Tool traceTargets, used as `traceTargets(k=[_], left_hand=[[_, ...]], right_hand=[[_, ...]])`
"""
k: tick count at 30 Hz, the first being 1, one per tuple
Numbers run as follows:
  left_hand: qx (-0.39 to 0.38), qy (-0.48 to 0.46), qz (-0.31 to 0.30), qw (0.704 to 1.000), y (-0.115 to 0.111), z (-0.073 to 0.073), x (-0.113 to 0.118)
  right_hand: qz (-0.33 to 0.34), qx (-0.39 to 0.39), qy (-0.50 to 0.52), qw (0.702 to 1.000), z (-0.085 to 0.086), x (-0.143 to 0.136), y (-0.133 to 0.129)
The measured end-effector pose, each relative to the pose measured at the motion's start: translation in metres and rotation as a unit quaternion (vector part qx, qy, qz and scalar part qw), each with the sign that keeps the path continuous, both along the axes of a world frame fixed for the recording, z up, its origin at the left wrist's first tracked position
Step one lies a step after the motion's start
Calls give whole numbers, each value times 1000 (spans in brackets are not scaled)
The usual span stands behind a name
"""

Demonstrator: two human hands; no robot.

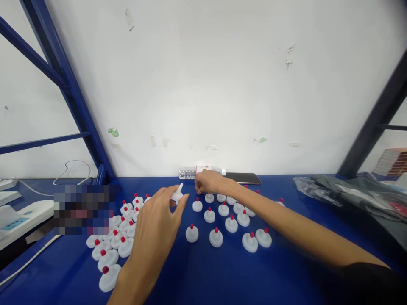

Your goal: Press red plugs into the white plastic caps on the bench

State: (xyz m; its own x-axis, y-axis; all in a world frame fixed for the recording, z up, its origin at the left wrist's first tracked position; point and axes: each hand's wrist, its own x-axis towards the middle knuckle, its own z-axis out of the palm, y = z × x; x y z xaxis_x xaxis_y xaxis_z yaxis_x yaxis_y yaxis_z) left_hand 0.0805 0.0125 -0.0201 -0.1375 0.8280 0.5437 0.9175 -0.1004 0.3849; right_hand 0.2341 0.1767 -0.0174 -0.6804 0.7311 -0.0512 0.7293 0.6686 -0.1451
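Note:
My left hand is closed round a small white bottle, whose bare pointed nozzle tilts up to the right with no red cap on it. My right hand reaches across at the back, its fingers curled downward in front of the clear water bottle. Whatever those fingers pinch, if anything, is hidden. Below it, several white round bottles with red caps stand scattered on the blue table. Left of my left hand, more red-capped white bottles are grouped closely, partly hidden by the hand.
A water bottle lies along the wall, with a dark phone beside it. Grey cloth and clear plastic lie at the right. On the left are a white power strip, cables and a blue metal frame.

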Motion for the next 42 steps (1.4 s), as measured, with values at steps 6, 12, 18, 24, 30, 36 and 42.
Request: traceTargets(k=[6, 12, 18, 24, 30, 36, 42], left_hand=[[-31, -6, 14, 999, -1, 1, 1], [-42, -13, 0, 999, 0, 3, 2], [-64, -26, 26, 997, 0, 8, 4], [-66, -33, 31, 997, -3, 10, 4], [-40, -39, 13, 998, -3, 7, 2], [19, -63, 3, 998, -3, 5, 5], [14, -68, 25, 997, -5, 9, 7]], right_hand=[[6, -18, 41, 999, -1, 3, 0], [58, -37, 222, 973, 38, 22, -20], [171, -156, 428, 873, 63, 27, -52], [150, -187, 407, 882, 58, 16, -66], [158, -221, 433, 860, 53, 13, -66], [77, -103, 383, 915, 46, 20, -41], [14, -47, 267, 962, 3, 19, -7]])
